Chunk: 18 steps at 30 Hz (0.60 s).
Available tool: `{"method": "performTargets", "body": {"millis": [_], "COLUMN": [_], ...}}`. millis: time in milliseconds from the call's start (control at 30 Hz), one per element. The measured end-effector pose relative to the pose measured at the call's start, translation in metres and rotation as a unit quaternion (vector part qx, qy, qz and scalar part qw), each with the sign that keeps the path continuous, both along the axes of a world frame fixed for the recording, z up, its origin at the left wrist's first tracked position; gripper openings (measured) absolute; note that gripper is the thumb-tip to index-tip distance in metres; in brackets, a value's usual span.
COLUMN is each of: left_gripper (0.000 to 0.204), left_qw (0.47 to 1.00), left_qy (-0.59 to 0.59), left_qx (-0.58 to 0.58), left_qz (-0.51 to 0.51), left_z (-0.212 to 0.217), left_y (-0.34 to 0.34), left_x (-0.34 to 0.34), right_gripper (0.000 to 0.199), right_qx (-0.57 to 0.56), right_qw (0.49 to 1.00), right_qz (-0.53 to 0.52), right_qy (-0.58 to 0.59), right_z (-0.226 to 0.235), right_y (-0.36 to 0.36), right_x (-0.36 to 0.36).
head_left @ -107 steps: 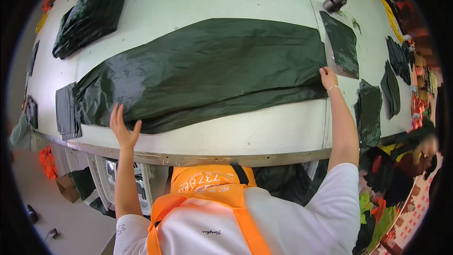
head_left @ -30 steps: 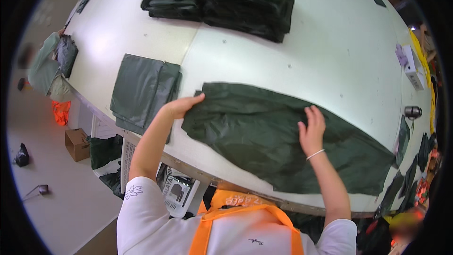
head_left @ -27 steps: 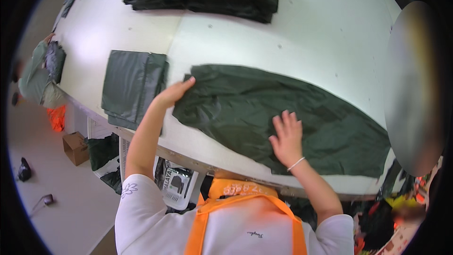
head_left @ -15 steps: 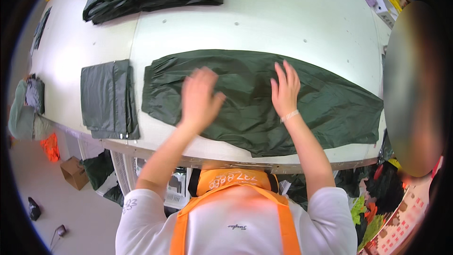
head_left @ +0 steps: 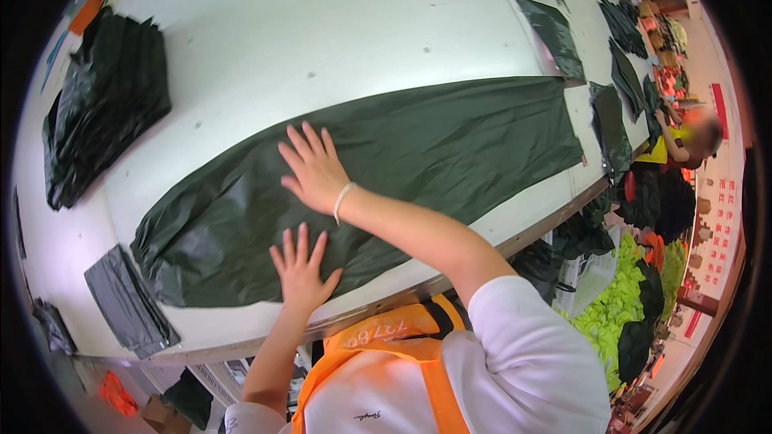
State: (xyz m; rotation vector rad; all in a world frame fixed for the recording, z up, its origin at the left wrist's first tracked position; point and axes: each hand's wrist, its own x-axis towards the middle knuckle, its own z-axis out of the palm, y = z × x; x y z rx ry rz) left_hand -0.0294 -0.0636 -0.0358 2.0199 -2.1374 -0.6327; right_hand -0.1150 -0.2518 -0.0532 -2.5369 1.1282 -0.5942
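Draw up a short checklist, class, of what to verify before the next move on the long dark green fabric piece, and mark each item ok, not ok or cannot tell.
1. Both palms flat on the fabric piece: ok; left hand and right hand press it, fingers spread.
2. Fabric fully on the table: ok, though its near edge lies close to the table's rim.
3. Surface smooth: not ok; wrinkles show near the left end.
4. Folded grey piece apart from the fabric: ok, narrow gap.
5. Dark pile apart from it: ok.
6. Layers aligned underneath: cannot tell.
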Motion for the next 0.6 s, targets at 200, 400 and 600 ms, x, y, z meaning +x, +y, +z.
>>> {"method": "performTargets", "body": {"millis": [200, 400, 600], "left_gripper": [0.074, 0.074, 0.082], "left_qw": [0.997, 0.994, 0.988], "left_qy": [-0.059, -0.099, -0.121], "left_qx": [0.043, 0.017, 0.082], "left_qz": [-0.005, -0.034, -0.046], "left_z": [-0.002, -0.018, -0.003], "left_y": [0.025, 0.030, 0.027], "left_x": [0.012, 0.014, 0.012], "right_gripper": [0.058, 0.068, 0.061], "right_qx": [0.001, 0.004, -0.037], "right_qw": [0.977, 0.873, 0.900], "right_qz": [-0.187, -0.438, -0.410], "right_qy": [0.104, 0.215, 0.143], "right_z": [0.008, -0.049, -0.035], "right_y": [-0.084, -0.182, -0.187], "right_x": [-0.213, -0.515, -0.561]}}
